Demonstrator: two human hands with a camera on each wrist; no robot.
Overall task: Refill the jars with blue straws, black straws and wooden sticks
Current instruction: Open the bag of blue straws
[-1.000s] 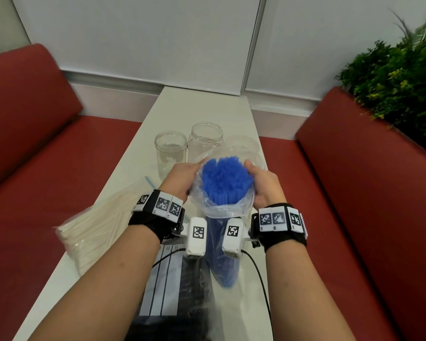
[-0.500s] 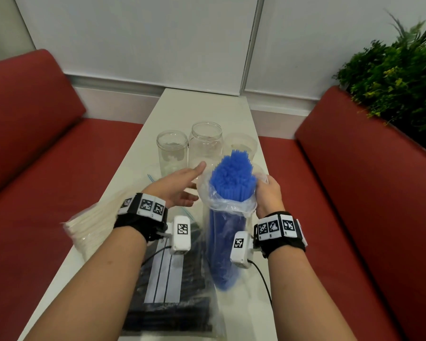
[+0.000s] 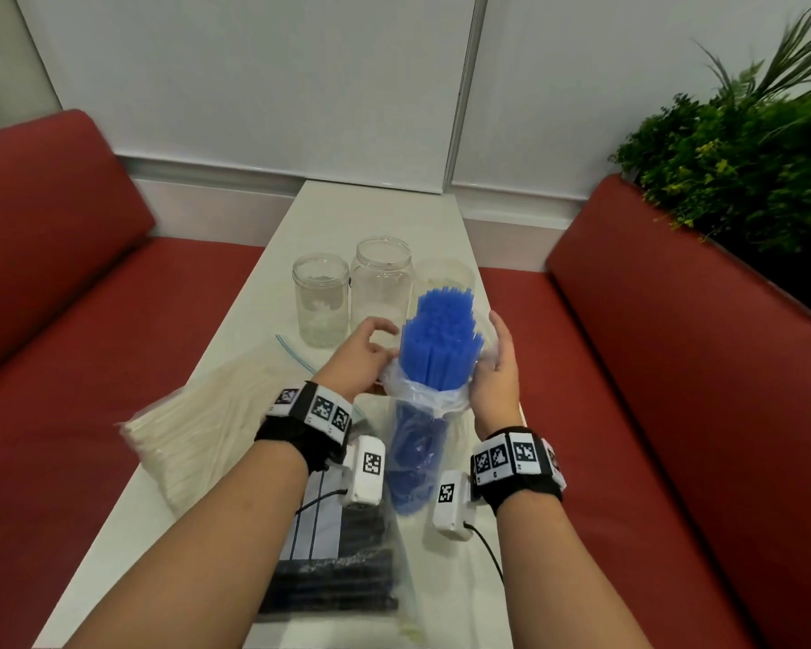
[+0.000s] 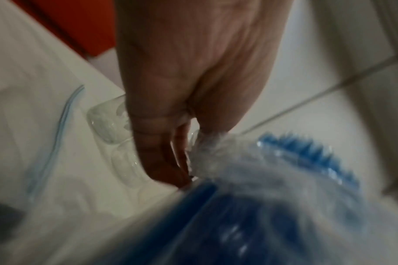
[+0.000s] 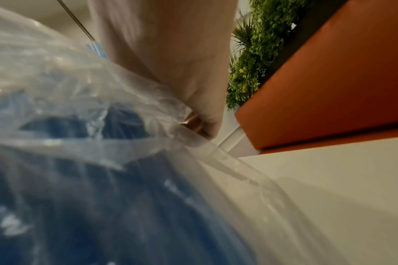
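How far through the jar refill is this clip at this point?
Early. Done: nothing; the three jars hold no straws or sticks. In hand: both hands, left hand and right hand, grip the clear bag rolled down around the upright blue straws. Left: all three fills; the black straws and wooden sticks lie bagged on the table.

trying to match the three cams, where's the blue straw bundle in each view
Head: blue straws centre, upright in a clear bag between both hands.
Left wrist: lower right, blurred tips showing.
Right wrist: lower left, dark blue through plastic.
Shared landmark: the crumpled bag rim.
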